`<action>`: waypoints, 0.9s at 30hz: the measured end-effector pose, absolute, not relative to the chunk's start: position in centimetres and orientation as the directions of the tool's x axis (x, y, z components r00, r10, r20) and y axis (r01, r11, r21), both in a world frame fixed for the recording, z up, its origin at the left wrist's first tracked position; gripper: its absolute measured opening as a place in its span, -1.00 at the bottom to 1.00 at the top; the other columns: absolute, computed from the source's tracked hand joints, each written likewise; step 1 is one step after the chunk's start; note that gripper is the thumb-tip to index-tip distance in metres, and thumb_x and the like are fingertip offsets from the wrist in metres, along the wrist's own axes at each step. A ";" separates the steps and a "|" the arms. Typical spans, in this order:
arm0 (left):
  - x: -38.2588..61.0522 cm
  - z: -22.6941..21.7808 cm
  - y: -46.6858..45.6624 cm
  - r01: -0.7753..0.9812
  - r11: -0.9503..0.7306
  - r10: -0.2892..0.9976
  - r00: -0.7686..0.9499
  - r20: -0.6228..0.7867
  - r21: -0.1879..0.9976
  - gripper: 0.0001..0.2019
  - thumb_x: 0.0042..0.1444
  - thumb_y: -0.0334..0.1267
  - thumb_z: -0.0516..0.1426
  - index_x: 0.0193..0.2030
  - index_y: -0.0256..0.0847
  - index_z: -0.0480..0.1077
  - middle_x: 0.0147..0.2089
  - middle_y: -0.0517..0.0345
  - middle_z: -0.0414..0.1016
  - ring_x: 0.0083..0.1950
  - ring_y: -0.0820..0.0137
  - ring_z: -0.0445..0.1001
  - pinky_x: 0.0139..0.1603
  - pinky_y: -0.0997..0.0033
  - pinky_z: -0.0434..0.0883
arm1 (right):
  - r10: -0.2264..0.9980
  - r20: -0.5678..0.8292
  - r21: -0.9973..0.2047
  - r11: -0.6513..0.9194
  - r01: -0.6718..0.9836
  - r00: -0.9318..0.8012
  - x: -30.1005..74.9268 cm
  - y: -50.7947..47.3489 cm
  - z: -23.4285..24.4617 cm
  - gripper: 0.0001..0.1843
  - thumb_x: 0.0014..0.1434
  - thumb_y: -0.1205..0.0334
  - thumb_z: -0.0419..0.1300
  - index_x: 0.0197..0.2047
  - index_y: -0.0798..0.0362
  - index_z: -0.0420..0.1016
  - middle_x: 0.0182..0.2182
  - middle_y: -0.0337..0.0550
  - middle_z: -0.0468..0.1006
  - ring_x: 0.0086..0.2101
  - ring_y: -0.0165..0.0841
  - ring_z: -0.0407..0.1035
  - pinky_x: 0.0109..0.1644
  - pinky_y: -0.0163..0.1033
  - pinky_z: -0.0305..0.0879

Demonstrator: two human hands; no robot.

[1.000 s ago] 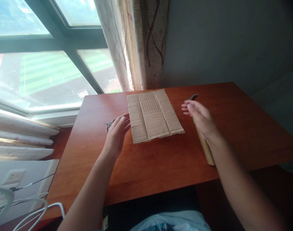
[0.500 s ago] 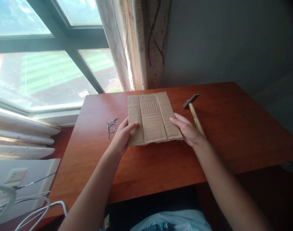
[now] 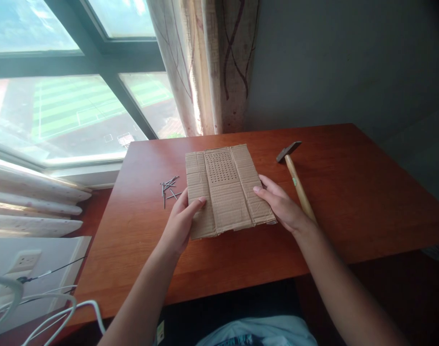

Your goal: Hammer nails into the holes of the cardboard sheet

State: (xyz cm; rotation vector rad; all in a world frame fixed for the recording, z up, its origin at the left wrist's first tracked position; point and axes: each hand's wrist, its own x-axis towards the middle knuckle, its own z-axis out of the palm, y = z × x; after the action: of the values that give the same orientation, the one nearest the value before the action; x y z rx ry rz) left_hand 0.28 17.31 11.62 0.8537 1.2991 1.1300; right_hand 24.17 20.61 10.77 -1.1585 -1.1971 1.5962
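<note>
A brown piece of cardboard [image 3: 228,204] with two fold lines is held between both hands above the table. Rows of small dark holes fill a square patch in its upper middle. My left hand [image 3: 183,218] grips its left edge, thumb on top and fingers hidden beneath. On the opposite edge, my right hand [image 3: 279,202] is closed in the same way. Several loose nails [image 3: 169,185] lie in a small pile left of the cardboard. To the right rests a hammer [image 3: 298,185] with a wooden handle, its lower end partly hidden behind my right forearm.
The reddish-brown wooden table [image 3: 367,192] ends at a front edge near my body. A window [image 3: 79,110] and a patterned curtain [image 3: 205,72] stand beyond it. White cables [image 3: 75,307] loop near a wall socket [image 3: 27,260] at lower left.
Both hands have brought the cardboard slightly nearer and lower, tilting its face more towards me. The nails and hammer still lie on the table.
</note>
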 end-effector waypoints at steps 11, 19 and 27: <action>-0.4 11.7 17.5 -0.169 0.200 0.972 -0.093 -0.217 0.965 -0.52 0.10 0.00 0.21 0.12 -0.17 0.41 0.06 -0.01 0.56 0.07 0.13 0.51 -0.04 0.26 0.46 | 0.998 -0.045 -0.997 -0.042 0.063 -0.053 25.6 21.4 10.8 -0.60 0.24 -0.03 0.19 0.09 -0.08 0.44 0.05 -0.10 0.56 0.05 -0.21 0.45 0.16 -0.05 0.37; -7.5 10.7 18.0 0.455 0.108 0.920 -0.382 0.084 0.884 -0.59 0.08 -0.03 0.21 0.01 -0.20 0.45 -0.08 0.00 0.57 -0.17 0.30 0.53 -0.14 0.33 0.44 | 0.869 0.448 -0.538 0.072 0.840 0.213 32.7 25.0 9.0 -0.63 0.26 0.00 0.05 -0.04 0.04 0.48 -0.16 0.04 0.54 -0.32 -0.24 0.42 -0.11 -0.07 0.38; -8.8 10.3 18.0 0.913 0.230 0.940 -0.299 0.167 0.336 -0.72 0.18 0.02 0.08 -0.20 -0.13 0.44 -0.27 0.04 0.55 -0.25 0.20 0.51 -0.29 0.30 0.28 | 0.961 0.089 -0.846 -0.065 0.529 0.260 36.0 26.8 4.3 -0.45 0.22 -0.26 0.06 0.03 -0.01 0.44 -0.08 -0.01 0.56 -0.15 -0.16 0.47 -0.11 -0.06 0.42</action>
State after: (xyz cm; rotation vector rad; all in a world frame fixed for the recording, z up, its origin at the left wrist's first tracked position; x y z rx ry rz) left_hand -8.83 18.04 10.30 1.8165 2.4081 0.5784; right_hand 35.95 26.84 4.34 -1.7136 -1.3800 0.6653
